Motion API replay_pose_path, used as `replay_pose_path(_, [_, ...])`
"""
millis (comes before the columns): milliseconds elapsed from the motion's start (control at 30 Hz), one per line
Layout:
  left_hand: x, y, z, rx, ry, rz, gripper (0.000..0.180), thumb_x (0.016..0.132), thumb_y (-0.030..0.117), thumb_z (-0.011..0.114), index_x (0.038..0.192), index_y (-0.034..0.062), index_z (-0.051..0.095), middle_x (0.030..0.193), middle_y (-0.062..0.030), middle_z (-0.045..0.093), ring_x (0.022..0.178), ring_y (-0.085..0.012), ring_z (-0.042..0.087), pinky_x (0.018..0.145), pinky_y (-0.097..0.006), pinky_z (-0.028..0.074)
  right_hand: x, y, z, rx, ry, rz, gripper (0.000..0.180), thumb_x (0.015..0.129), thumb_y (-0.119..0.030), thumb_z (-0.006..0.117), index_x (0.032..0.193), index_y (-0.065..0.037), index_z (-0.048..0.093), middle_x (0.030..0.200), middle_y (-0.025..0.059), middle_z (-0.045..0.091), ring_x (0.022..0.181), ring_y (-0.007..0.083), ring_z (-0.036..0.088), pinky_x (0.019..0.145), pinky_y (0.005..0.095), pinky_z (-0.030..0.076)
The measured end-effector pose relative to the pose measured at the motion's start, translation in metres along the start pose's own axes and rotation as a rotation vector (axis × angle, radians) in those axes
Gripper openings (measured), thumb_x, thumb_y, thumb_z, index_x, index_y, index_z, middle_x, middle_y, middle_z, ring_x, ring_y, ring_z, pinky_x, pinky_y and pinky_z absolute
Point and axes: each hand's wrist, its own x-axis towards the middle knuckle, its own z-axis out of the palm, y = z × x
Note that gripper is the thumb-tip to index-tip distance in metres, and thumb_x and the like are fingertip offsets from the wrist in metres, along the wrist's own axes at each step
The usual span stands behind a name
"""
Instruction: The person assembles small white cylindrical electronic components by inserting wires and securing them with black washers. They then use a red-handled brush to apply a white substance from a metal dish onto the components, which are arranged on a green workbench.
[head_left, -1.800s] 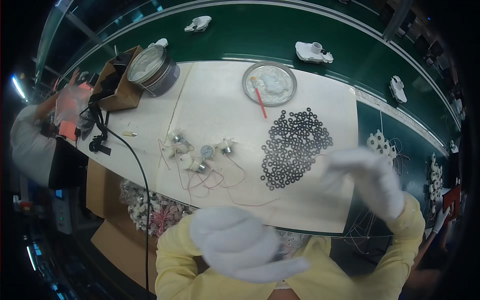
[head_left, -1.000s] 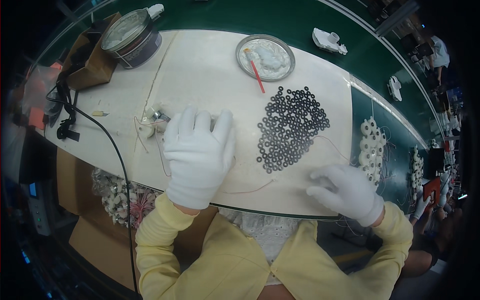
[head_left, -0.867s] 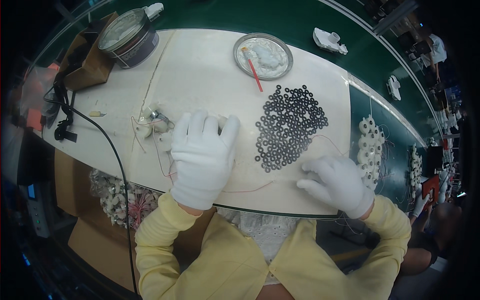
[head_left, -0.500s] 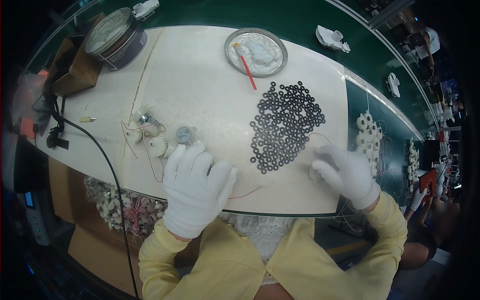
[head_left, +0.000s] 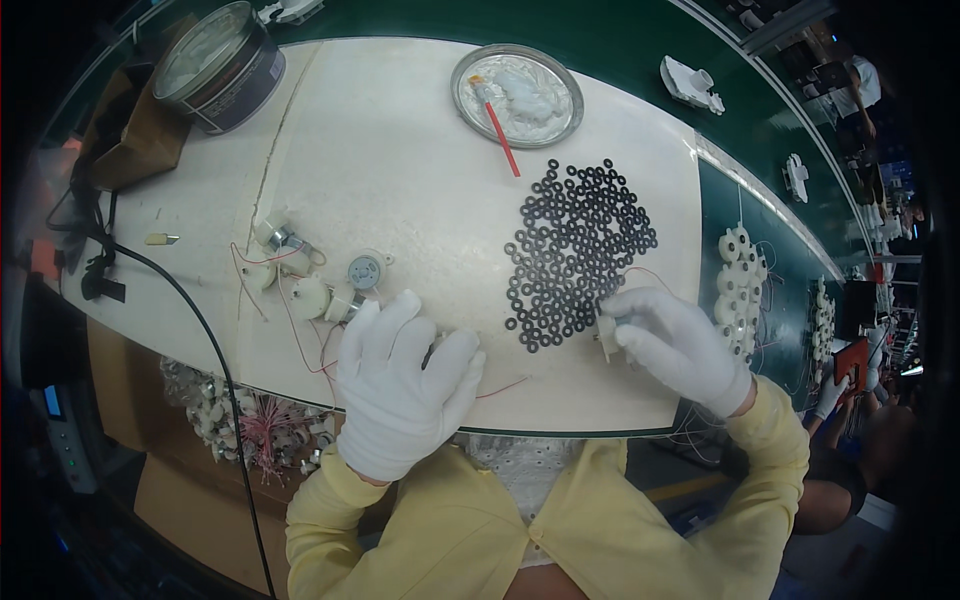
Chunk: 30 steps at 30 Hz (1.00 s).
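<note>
My right hand point(head_left: 672, 348), in a white glove, pinches a small off-white plastic part point(head_left: 606, 338) between thumb and fingers. It is at the lower right edge of a spread of black rubber rings point(head_left: 570, 255). My left hand point(head_left: 405, 390), also gloved, is curled palm down near the front edge of the white board. Something dark shows between its fingers, mostly hidden, and a thin red wire point(head_left: 503, 387) comes out beside it. Just beyond the left fingertips lies a round silver motor point(head_left: 366, 271). Several white-capped motors point(head_left: 310, 297) with red wires sit to its left.
A round metal tray point(head_left: 560, 135) of white grease holds a red-handled brush point(head_left: 503, 140). A tub point(head_left: 235, 95) and a cardboard box point(head_left: 140, 150) stand far left, with a black cable point(head_left: 205, 325). Assembled white parts point(head_left: 738, 290) lie right. A box of wired parts point(head_left: 265, 425) is below the board.
My right hand has moved left toward the black rings and lifted the off-white part. My left hand has shifted slightly right. The view has also shifted a little.
</note>
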Motion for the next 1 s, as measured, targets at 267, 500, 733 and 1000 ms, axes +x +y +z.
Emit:
replay_pose_path(267, [-0.001,-0.002,0.002,-0.045,-0.008,-0.01,0.026,0.075,0.019,0.073,0.1,0.0175,0.067,0.09,-0.0033,0.054,0.108,-0.031,0.056,0.098,-0.05,0.038,0.016,-0.001,0.003,-0.626,0.082,-0.431,0.029,0.09,-0.014,0.067,0.115,-0.001,0.059,0.087,0.0058,0.069,0.073,0.0217,0.065,0.068,0.0322,0.051])
replay_pose_path(500, [-0.001,-0.002,0.001,-0.048,-0.023,-0.026,0.026,0.074,0.02,0.074,0.099,0.0178,0.068,0.09,-0.0034,0.054,0.108,-0.031,0.056,0.099,-0.05,0.038,0.014,-0.01,0.018,-0.931,0.188,-0.485,0.03,0.086,-0.022,0.071,0.11,-0.007,0.06,0.081,0.0035,0.069,0.065,0.0239,0.064,0.061,0.0354,0.049])
replay_pose_path(733, [-0.001,-0.002,0.0,-0.031,-0.015,-0.023,0.025,0.075,0.022,0.075,0.098,0.0181,0.068,0.091,-0.0039,0.053,0.107,-0.0295,0.055,0.096,-0.048,0.04,0.01,-0.008,0.024,-1.021,0.148,-0.455,0.025,0.086,-0.026,0.071,0.104,-0.01,0.061,0.073,0.0011,0.065,0.058,0.0201,0.06,0.054,0.0343,0.045])
replay_pose_path(1000, [-0.001,-0.001,0.001,-0.056,-0.026,-0.032,0.029,0.072,0.019,0.075,0.1,0.0182,0.068,0.09,-0.0029,0.053,0.107,-0.0308,0.056,0.098,-0.05,0.037,-0.022,-0.004,0.018,-1.08,0.091,-0.321,0.022,0.086,-0.028,0.07,0.099,-0.014,0.06,0.066,-0.001,0.056,0.056,0.0184,0.058,0.055,0.0329,0.043])
